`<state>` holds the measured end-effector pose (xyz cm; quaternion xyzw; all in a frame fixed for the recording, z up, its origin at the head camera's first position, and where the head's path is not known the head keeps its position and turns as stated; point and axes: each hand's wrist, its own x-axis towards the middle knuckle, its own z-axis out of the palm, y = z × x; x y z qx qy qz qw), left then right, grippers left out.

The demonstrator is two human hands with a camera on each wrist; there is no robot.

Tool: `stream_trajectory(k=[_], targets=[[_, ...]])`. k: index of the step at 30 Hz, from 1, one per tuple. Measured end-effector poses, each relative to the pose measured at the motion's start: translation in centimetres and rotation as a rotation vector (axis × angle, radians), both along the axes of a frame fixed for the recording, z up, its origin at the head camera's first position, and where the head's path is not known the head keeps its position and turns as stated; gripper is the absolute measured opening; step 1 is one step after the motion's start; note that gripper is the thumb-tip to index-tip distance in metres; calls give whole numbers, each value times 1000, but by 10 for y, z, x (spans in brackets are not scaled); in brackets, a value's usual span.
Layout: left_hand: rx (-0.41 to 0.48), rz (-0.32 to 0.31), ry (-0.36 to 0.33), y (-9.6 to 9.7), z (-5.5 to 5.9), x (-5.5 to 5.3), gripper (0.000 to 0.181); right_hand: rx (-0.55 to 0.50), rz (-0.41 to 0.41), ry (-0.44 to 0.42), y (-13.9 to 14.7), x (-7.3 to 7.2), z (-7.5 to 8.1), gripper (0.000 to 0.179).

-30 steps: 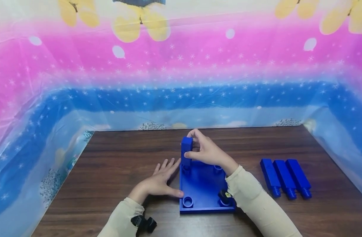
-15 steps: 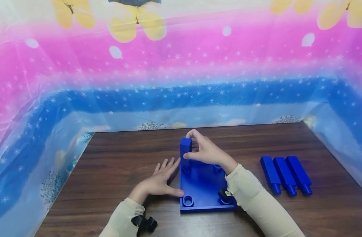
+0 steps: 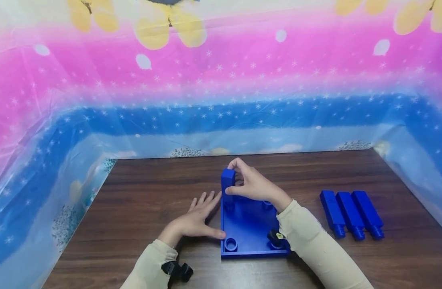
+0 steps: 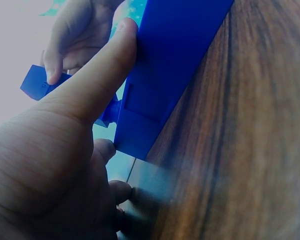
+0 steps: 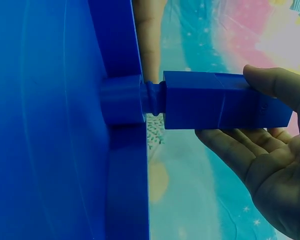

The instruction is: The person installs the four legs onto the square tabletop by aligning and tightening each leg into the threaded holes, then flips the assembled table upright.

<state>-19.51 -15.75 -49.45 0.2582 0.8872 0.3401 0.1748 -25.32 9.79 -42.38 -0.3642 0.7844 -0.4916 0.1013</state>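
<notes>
A blue post [image 5: 205, 102] stands upright over the far left corner of a blue tray [image 3: 246, 224]. It is square in section, with flat, smooth faces and crisp edges; a thin line crosses it partway along, and a small round mark sits near its top. Its narrow ridged neck [image 5: 154, 98] enters a round socket [image 5: 122, 100], part of the ridging showing above the rim. The right grip [image 3: 255, 182], a bare hand, pinches the post between thumb and fingers. The left grip [image 3: 194, 220], fingers spread straight, touches the tray's left side. Three similar posts [image 3: 350, 209] lie side by side on the brown wood-grained desk [image 3: 152, 180], right of the tray.
</notes>
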Motion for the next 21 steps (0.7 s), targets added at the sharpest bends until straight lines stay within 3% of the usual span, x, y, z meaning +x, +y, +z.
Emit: stream_trajectory(k=[6, 13, 16, 21], targets=[[4, -16, -10, 2, 7, 1, 128, 56, 11, 39, 2, -1, 2, 71], [1, -15, 6, 3, 11, 4, 130, 58, 44, 53, 2, -4, 1, 62], [-16, -10, 3, 3, 7, 3, 132, 61, 44, 57, 3, -5, 0, 61], [-24, -25, -24, 2, 8, 2, 137, 96, 64, 55, 8, -6, 4, 71]])
